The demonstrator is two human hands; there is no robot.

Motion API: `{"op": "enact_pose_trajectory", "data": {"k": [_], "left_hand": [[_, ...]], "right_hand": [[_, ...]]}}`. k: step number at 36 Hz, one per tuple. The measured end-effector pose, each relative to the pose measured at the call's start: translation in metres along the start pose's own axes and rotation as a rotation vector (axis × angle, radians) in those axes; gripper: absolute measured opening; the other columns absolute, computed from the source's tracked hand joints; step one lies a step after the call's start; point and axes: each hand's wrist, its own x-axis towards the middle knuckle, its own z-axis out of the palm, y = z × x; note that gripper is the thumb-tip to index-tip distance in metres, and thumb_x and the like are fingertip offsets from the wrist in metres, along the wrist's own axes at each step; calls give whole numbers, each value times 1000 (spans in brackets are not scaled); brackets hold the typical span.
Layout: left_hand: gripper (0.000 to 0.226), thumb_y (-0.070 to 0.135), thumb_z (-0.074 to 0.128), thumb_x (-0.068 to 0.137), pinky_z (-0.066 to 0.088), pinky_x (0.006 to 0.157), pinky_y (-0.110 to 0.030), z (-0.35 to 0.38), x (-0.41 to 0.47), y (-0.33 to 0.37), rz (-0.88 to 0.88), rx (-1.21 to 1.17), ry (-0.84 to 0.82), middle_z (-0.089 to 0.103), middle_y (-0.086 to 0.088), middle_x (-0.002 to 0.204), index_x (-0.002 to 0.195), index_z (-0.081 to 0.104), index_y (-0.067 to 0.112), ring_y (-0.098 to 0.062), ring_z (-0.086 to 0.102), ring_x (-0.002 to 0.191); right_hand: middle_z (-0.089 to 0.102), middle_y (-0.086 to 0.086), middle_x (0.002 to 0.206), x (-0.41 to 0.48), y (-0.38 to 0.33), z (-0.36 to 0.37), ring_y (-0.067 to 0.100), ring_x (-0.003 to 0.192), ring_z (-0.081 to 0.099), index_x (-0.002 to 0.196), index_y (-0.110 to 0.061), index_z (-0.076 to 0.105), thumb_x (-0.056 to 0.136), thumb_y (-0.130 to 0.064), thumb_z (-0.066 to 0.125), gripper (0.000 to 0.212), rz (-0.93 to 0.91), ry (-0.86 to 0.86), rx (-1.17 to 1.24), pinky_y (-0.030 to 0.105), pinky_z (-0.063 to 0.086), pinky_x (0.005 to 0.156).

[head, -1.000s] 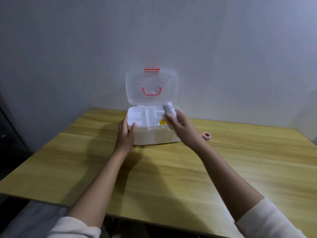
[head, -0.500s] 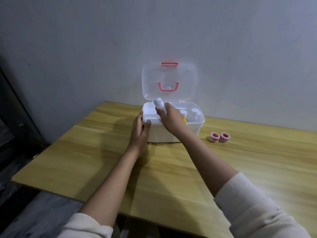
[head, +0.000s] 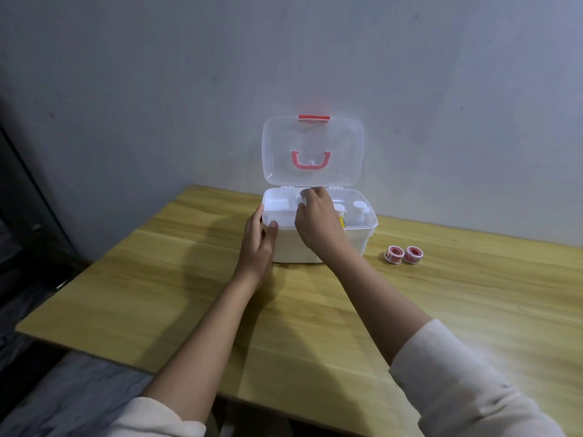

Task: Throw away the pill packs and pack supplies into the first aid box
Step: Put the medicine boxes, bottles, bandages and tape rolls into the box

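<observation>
A white first aid box (head: pixel 362 238) stands open at the far side of the wooden table (head: pixel 315 310), its clear lid (head: pixel 340 137) with a pink handle upright against the wall. My left hand (head: pixel 258 244) rests against the box's left front corner, thumb on the rim. My right hand (head: pixel 318 222) reaches down into the box, fingers closed on a white roll (head: pixel 304 194) that is mostly hidden behind them. Inside the right half of the box stand two white bottles (head: pixel 358 209), one with a yellow label.
Two small tape rolls (head: pixel 403 254) with red-and-white sides lie on the table just right of the box. A grey wall rises directly behind the box. The table's near edge and left edge drop off to a dark floor.
My right hand has carried the white roll from above the box rim down into the box. My left hand has stayed at the box's left corner. The camera view has shifted.
</observation>
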Motion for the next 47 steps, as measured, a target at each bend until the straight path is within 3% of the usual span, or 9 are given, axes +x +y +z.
{"op": "enact_pose_trajectory", "data": {"k": [12,16,20,30,32,35,37,40,47], "left_hand": [[49,23,41,97,22,101,-14,1,1,-1,16,56,20,32,0,149,144,28,16,1,29,127],[49,25,40,98,21,103,-16,0,-1,1,7,60,17,29,2,151,145,27,16,0,27,130],[49,27,40,98,22,105,-19,0,-2,1,0,65,15,30,2,151,144,27,18,-6,28,136],[49,24,41,97,22,109,-22,0,0,2,-10,58,18,30,-1,151,144,27,16,-8,28,137],[50,25,40,98,22,108,-21,0,-1,1,-14,62,17,29,-1,151,145,27,16,-10,27,138],[50,26,40,98,21,107,-19,0,-1,1,-15,74,21,28,0,152,145,26,16,-10,26,138],[50,27,40,98,21,107,-19,0,-1,2,-18,76,20,28,0,152,145,26,17,-9,26,138],[50,27,40,98,21,107,-19,1,-2,2,-20,74,22,28,0,152,145,26,17,-10,26,138],[49,27,39,98,22,103,-17,2,-3,4,-23,49,28,28,3,151,145,26,19,-1,27,131]], "right_hand": [[48,14,128,-34,15,-5,30,116,45,118,2,48,96,-13,34,30,-175,13,-42,34,35,92],[46,14,117,-32,19,0,34,96,50,109,0,49,93,-5,33,24,-180,32,-36,41,45,76],[52,14,116,-25,19,-2,32,102,50,118,-4,46,93,-8,38,26,-127,34,-10,31,33,71],[35,21,147,-23,20,-7,27,142,24,133,4,38,92,-4,30,42,-180,-155,-141,31,22,111],[40,21,142,-18,21,-8,29,137,31,127,4,42,88,1,30,41,-160,-212,-162,31,26,104],[51,13,94,-12,21,-7,27,93,48,83,-5,43,88,-1,32,12,-112,-196,-177,25,25,68],[49,10,83,-11,22,-6,29,80,46,76,-4,42,90,-6,35,15,-97,-131,-144,32,29,63],[59,15,97,-14,22,-6,33,88,54,94,3,57,90,-8,39,22,-78,-49,-74,43,49,73],[59,12,123,-27,25,-5,27,112,53,117,-4,57,92,-10,44,29,-139,89,56,29,40,87]]}}
